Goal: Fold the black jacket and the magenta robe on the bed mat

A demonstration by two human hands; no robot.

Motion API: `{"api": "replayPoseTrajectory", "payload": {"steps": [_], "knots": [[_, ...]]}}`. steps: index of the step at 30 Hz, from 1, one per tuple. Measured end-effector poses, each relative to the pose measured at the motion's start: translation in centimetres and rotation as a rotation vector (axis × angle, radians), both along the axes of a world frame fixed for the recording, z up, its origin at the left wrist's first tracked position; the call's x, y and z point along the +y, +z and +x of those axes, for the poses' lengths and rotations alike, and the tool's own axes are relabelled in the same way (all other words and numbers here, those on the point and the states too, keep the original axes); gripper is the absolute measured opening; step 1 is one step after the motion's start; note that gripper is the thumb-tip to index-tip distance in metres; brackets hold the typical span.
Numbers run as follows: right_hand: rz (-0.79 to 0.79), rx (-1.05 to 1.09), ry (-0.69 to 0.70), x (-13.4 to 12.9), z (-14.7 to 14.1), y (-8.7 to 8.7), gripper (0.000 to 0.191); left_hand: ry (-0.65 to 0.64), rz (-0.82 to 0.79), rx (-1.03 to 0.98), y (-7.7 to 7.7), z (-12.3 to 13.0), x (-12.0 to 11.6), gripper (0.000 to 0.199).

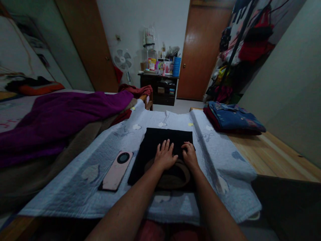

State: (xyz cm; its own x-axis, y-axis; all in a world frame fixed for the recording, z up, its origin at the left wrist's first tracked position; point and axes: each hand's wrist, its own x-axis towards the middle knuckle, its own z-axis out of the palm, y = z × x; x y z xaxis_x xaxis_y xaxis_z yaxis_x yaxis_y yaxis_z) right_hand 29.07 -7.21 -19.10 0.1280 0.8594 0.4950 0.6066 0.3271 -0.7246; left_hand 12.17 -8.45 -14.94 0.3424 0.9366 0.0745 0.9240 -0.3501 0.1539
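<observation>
A black garment [152,144] with a brown curved print lies folded into a rough rectangle on a light blue quilted cloth [100,144]. My left hand [165,155] rests flat on the middle of the garment, fingers spread and pointing away from me. Near the garment's right edge, my right hand [189,155] touches the fabric with its fingers bent inward; whether they pinch any cloth is too dark to make out. A pink phone [116,172] with a round black camera ring lies left of the garment.
Folded denim clothing [233,117] is stacked on a wooden surface [273,150] at the right. A purple blanket [75,110] lies on the left. Beyond the cloth are a dark cabinet [157,80], a white fan [123,59] and a wooden door [200,50].
</observation>
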Motion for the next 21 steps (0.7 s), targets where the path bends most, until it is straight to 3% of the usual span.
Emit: {"api": "replayPoseTrajectory", "payload": {"steps": [3, 6, 11, 16, 21], "knots": [[0.004, 0.069, -0.005, -0.1, 0.4, 0.1, 0.031, 0.001, 0.005, -0.004, -0.1, 0.0, 0.0, 0.072], [-0.002, 0.121, -0.038, -0.3, 0.6, 0.5, 0.028, 0.006, 0.013, -0.001, -0.2, 0.0, 0.0, 0.071], [0.011, 0.051, -0.042, -0.8, 0.9, 0.9, 0.017, 0.007, 0.009, -0.001, -0.1, 0.0, 0.0, 0.071], [-0.037, 0.014, 0.032, -1.0, 1.3, 0.5, 0.024, 0.001, 0.021, -0.009, -0.4, -0.1, 0.1, 0.072], [-0.062, 0.009, 0.015, -1.1, 1.5, 0.3, 0.024, 0.006, 0.026, -0.001, -0.6, -0.1, 0.1, 0.071]]}}
